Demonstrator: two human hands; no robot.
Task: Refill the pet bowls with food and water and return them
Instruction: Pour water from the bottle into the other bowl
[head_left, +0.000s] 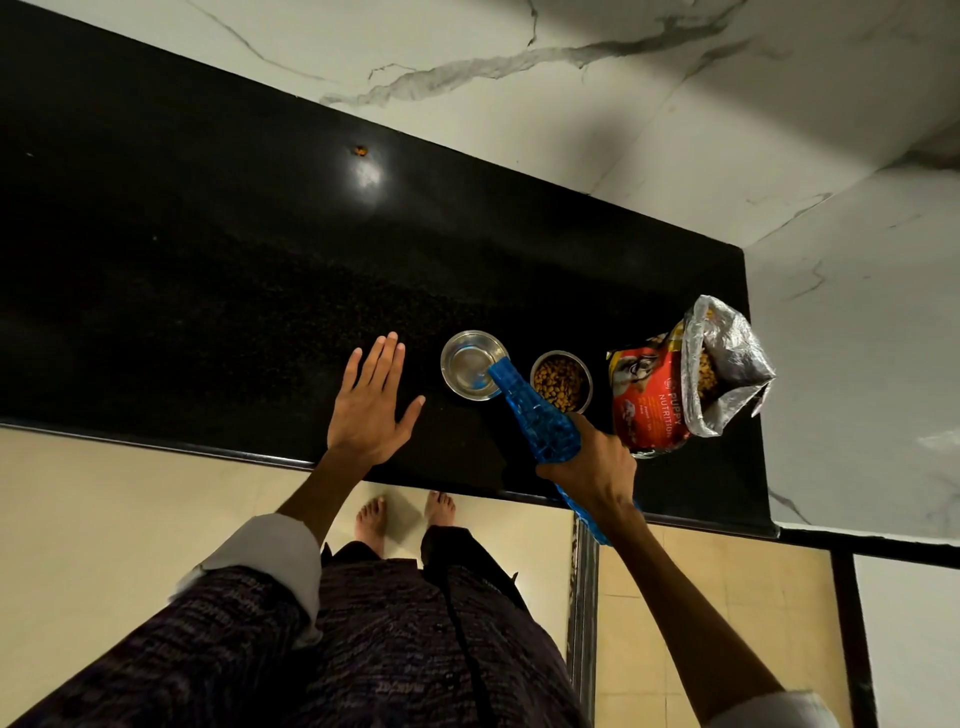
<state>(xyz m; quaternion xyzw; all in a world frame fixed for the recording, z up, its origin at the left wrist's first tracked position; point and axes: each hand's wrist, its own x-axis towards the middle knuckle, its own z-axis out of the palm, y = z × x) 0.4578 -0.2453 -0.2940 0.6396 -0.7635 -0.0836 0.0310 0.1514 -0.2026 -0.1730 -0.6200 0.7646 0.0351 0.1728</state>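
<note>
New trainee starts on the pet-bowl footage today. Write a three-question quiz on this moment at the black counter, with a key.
1. True or false: the bowl nearest the food bag holds dry food.
2. What does the right hand grip?
A. the food bag
B. a blue bottle
C. a bowl
3. Fill in: the left hand is spread flat over the ____.

Key
1. True. Brown pellets fill it.
2. B. The blue bottle is tilted, its mouth over the water bowl.
3. Counter. The left hand holds nothing.
</note>
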